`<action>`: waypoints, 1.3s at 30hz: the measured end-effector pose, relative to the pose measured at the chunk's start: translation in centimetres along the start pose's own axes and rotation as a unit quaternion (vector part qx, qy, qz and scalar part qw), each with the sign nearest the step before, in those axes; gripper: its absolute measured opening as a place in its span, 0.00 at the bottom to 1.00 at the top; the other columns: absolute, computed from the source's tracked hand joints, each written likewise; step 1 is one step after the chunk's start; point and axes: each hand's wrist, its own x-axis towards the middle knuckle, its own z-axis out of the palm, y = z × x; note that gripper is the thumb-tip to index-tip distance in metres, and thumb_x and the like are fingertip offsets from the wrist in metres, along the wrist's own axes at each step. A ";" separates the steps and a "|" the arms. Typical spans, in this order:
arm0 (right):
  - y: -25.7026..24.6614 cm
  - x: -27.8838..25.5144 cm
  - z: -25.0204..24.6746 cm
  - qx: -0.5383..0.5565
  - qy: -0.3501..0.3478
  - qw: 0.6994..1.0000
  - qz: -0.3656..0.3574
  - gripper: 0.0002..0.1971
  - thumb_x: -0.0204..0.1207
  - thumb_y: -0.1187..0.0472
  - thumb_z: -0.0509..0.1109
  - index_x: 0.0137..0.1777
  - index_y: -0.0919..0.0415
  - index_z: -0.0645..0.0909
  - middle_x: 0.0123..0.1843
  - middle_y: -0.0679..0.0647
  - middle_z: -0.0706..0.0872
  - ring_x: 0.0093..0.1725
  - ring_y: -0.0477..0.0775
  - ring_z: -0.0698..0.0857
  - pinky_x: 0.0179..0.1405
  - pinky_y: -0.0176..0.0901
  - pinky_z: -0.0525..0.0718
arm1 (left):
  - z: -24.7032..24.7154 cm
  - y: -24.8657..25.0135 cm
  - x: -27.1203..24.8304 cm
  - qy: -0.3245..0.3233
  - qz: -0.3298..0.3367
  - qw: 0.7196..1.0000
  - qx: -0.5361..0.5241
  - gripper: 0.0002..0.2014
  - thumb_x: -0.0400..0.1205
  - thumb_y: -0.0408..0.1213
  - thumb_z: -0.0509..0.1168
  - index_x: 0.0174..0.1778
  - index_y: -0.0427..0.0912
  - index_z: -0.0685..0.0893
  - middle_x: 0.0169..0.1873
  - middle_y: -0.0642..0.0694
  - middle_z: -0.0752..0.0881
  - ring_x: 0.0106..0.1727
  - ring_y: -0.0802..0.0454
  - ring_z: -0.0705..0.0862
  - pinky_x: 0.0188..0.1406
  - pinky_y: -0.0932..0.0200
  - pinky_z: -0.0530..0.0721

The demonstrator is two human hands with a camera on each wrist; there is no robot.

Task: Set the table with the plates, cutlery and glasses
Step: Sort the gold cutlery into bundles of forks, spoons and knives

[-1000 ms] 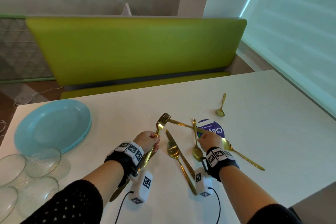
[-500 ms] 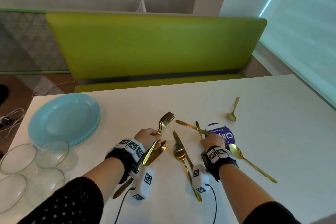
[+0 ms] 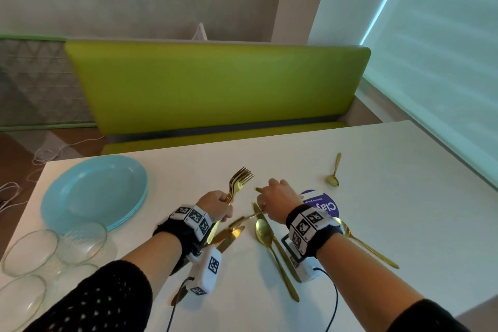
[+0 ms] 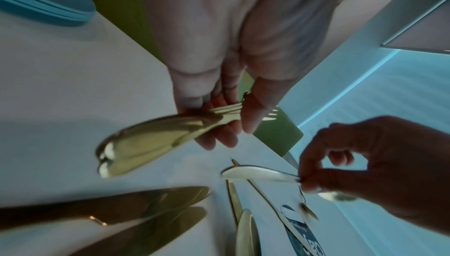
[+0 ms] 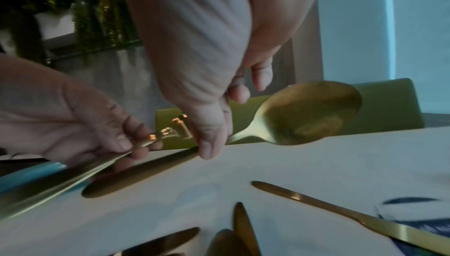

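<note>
My left hand (image 3: pixel 215 205) grips a bundle of gold forks (image 3: pixel 239 180) by the handles, tines pointing up and away; the left wrist view shows the handles (image 4: pixel 155 140) fanning out below its fingers (image 4: pixel 226 135). Just to the right, my right hand (image 3: pixel 277 202) pinches a gold spoon held above the table. The spoon's handle (image 3: pixel 250 217) points toward my left hand, and its bowl (image 5: pixel 309 113) shows in the right wrist view. A stack of light blue plates (image 3: pixel 94 191) sits at the left, with several clear glass bowls (image 3: pixel 29 250) in front of it.
Loose gold cutlery lies on the white table (image 3: pixel 404 197): two knives (image 3: pixel 229 234) under my left wrist, a spoon (image 3: pixel 265 234) beside a knife, another spoon (image 3: pixel 369 245) at right, a small spoon (image 3: pixel 334 178) farther off. A purple sticker (image 3: pixel 323 205) lies under my right hand. A green bench (image 3: pixel 215 89) runs behind.
My right hand has picked a spoon up off the table and brought its handle toward my left hand. The left hand still holds the forks in about the same place.
</note>
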 end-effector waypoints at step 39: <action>-4.2 -5.5 9.0 0.294 -0.116 0.878 0.360 0.17 0.76 0.48 0.68 0.58 0.58 0.84 0.56 0.54 0.88 0.56 0.54 0.86 0.53 0.42 0.83 | 3.1 -2.7 -1.1 -0.109 0.021 0.993 -0.034 0.13 0.71 0.19 0.70 0.45 0.40 0.83 0.39 0.45 0.84 0.47 0.44 0.84 0.64 0.43 0.83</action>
